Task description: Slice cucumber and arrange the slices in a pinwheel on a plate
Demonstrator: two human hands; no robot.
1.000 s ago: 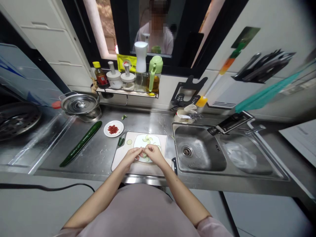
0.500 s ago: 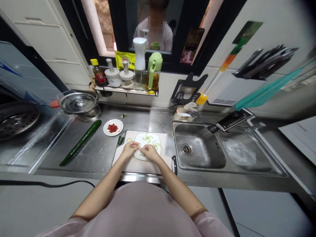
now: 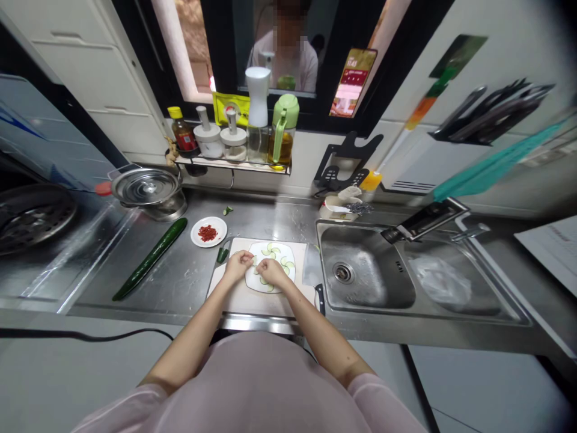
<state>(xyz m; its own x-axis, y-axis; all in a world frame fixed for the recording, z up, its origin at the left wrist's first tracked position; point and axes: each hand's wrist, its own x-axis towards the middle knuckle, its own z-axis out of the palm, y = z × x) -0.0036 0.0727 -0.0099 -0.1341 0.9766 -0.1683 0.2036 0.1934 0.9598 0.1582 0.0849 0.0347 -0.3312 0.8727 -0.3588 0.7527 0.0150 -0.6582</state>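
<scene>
A white plate (image 3: 287, 282) lies on the pale cutting board (image 3: 234, 305), with thin cucumber slices (image 3: 272, 249) fanned in curved groups on it. Above the plate's left edge, my left hand (image 3: 238, 266) is closed in a pinch; a thin pale cucumber slice appears at its fingertips. My right hand (image 3: 273, 273) is over the plate, thumb and finger pinched on what looks like another thin cucumber slice. A small gap separates the two hands. Dark green cucumber end pieces (image 3: 222, 255) sit at the board's upper left corner.
A whole cucumber (image 3: 151, 258) and a small plate of chopped red pieces (image 3: 208, 233) are to the left. At the board's right edge is a knife with a black handle (image 3: 320, 299). Beyond it is the sink (image 3: 367, 270). A condiment rack (image 3: 234, 161) hangs behind.
My hands have moved apart from touching fingertips to a small gap. My left hand shifted slightly up and now covers the spot where a slice lay on the board. The phone screen behind lit up.
</scene>
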